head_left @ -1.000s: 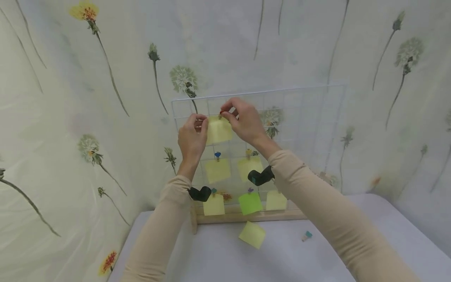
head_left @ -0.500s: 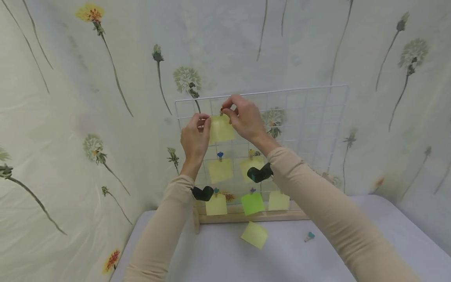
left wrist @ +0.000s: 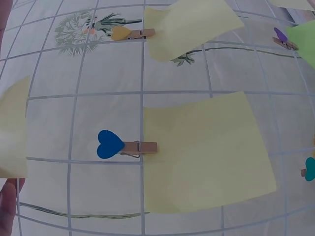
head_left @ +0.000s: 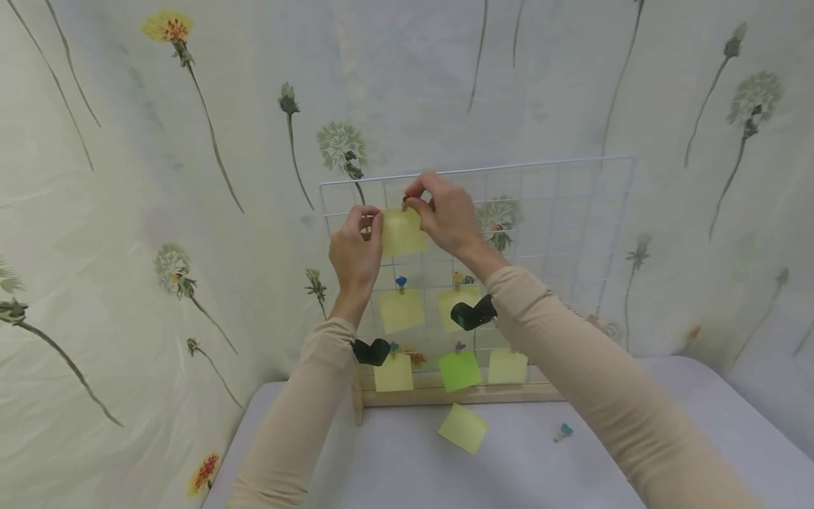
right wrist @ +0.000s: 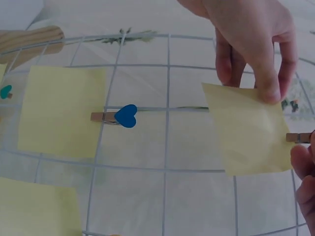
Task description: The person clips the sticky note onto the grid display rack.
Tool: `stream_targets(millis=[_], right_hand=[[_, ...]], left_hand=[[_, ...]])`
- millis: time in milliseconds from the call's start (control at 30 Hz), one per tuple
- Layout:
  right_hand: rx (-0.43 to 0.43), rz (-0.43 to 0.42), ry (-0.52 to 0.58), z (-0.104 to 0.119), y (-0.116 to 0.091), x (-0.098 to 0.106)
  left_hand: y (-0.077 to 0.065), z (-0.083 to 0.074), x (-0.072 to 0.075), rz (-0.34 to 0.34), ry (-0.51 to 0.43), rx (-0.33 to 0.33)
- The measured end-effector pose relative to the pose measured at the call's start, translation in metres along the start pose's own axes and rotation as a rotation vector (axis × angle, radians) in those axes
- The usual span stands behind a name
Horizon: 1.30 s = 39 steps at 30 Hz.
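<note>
Near the top left of the white wire grid (head_left: 559, 205), a yellow sticky note (head_left: 403, 232) lies against the wires. My left hand (head_left: 356, 254) pinches its upper left corner; the right wrist view shows that thumb (right wrist: 268, 86) on the paper. On the note's top edge sits a small wooden clothespin (right wrist: 298, 138) with a red decoration, pinched by my right hand (head_left: 448, 219). Below hangs another yellow note (left wrist: 206, 152), clipped by a clothespin with a blue heart (left wrist: 110, 144). In the left wrist view, the upper note shows only at the left edge.
Lower on the grid hang more clipped notes, one of them green (head_left: 460, 371). A loose yellow note (head_left: 463, 428) and a clothespin with a teal heart (head_left: 564, 432) lie on the white table (head_left: 394, 474). The grid stands in a wooden base (head_left: 439, 396) before a flowered curtain.
The head view has shifted slightly. Both hands keep their places at the upper note, with the right still on the red clothespin.
</note>
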State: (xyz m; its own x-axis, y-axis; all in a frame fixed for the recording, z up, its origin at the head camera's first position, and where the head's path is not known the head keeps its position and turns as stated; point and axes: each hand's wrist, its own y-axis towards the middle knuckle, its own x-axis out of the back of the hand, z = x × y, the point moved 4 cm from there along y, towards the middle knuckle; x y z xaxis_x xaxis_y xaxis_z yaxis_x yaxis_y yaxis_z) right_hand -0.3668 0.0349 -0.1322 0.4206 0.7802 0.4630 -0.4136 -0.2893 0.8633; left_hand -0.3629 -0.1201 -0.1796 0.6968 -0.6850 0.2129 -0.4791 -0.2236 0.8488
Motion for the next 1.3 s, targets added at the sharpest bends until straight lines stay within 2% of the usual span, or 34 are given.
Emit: stream_targets(millis=[567, 833, 1300], right_hand=[[-0.026, 0.020, -0.074, 0.005, 0.002, -0.002], [-0.058, 0.041, -0.100, 0.008, 0.003, -0.004], [-0.097, 0.037, -0.193, 0.010, 0.003, -0.007]], left_hand=[[-0.002, 0.002, -0.001, -0.012, 0.041, 0.018], [-0.001, 0.001, -0.001, -0.014, 0.040, -0.020], [-0.001, 0.002, -0.002, 0.007, 0.015, -0.038]])
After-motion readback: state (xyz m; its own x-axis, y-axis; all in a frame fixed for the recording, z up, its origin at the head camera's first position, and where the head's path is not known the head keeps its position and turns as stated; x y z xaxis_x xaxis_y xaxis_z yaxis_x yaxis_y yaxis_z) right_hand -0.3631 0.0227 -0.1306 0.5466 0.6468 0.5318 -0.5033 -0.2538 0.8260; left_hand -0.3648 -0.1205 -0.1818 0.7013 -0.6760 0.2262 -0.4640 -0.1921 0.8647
